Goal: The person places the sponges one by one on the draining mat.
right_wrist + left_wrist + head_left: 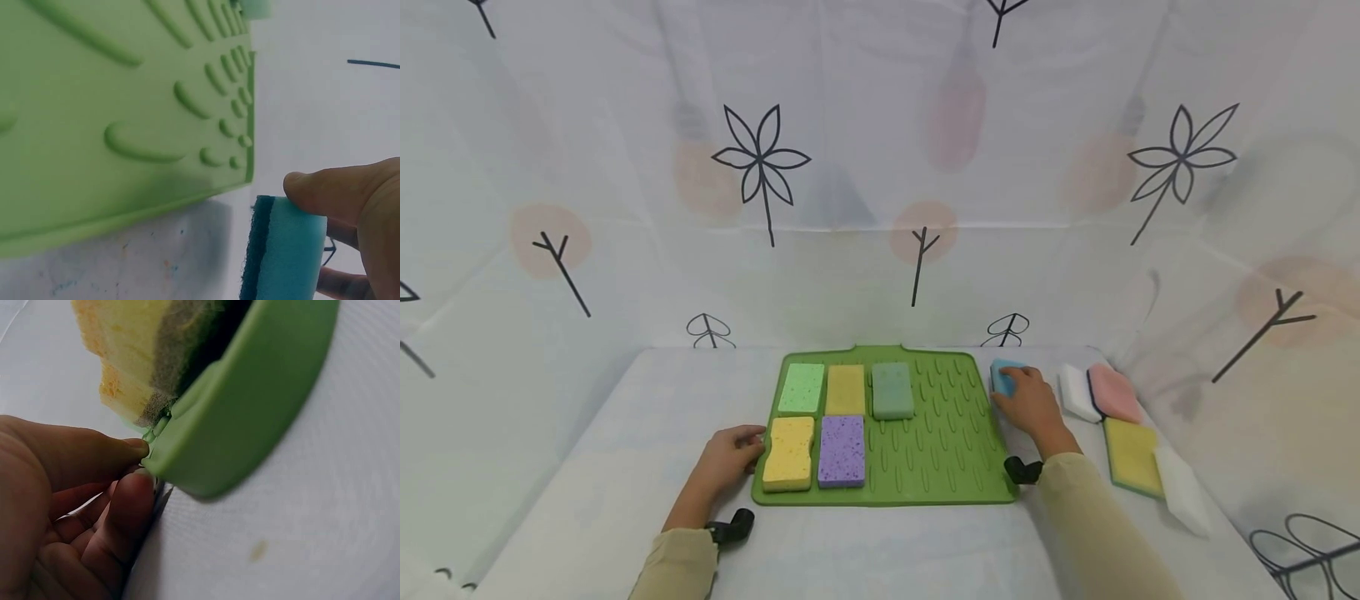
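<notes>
The person's right hand [1028, 403] is clamped on a block-shaped blue foam sponge [292, 250] with a darker scouring layer, just off the right edge of a ridged, rubbery-looking green mat [942, 454], near its far corner. From where I stand, the left hand [725, 458] pinches the mat's left rim, close beside a yellow wavy-sided sponge [788, 454] lying next to a purple speckled rectangular sponge [842, 452].

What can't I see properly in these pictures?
Blue sponge, head view: partly hidden by the right hand.
Blue sponge, right wrist view: lower end cut off by the bottom edge.
Yellow sponge, left wrist view: top cut off by the top edge.
Pale green thing, right wrist view: blurred and cut off by the top edge, too little to name.
</notes>
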`<state>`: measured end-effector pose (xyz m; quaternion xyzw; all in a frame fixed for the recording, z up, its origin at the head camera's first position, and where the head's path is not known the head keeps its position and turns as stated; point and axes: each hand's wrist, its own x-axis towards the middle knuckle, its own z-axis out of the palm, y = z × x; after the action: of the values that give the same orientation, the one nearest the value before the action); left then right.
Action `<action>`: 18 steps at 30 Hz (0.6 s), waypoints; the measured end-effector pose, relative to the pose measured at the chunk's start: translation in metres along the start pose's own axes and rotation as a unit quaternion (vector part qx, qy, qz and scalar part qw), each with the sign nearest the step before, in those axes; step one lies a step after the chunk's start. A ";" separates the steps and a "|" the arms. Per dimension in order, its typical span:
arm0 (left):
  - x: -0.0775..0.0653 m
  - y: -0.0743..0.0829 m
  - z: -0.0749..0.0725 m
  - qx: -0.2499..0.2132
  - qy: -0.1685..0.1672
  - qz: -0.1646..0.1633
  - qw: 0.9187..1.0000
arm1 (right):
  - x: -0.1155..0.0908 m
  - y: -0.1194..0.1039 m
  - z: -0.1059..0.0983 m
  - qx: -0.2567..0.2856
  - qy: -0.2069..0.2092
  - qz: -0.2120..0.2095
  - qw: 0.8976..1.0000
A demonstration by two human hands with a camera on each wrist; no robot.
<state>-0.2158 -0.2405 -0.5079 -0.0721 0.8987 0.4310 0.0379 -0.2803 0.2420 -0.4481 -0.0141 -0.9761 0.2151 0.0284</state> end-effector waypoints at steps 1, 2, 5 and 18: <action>0.000 0.000 0.000 -0.001 0.000 -0.002 1.000 | 0.000 -0.001 0.000 0.001 0.000 -0.002 1.000; 0.000 0.001 0.000 0.001 -0.001 -0.002 1.000 | 0.000 -0.002 -0.001 0.002 0.000 -0.003 1.000; 0.001 0.001 0.000 -0.002 -0.001 0.000 1.000 | -0.001 -0.005 -0.003 0.002 -0.001 -0.005 1.000; 0.000 0.001 0.000 0.007 0.001 -0.008 1.000 | -0.015 -0.023 -0.008 0.048 0.002 -0.027 0.998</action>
<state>-0.2156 -0.2398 -0.5070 -0.0797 0.9010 0.4245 0.0415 -0.2656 0.2240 -0.4317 0.0136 -0.9645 0.2614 0.0365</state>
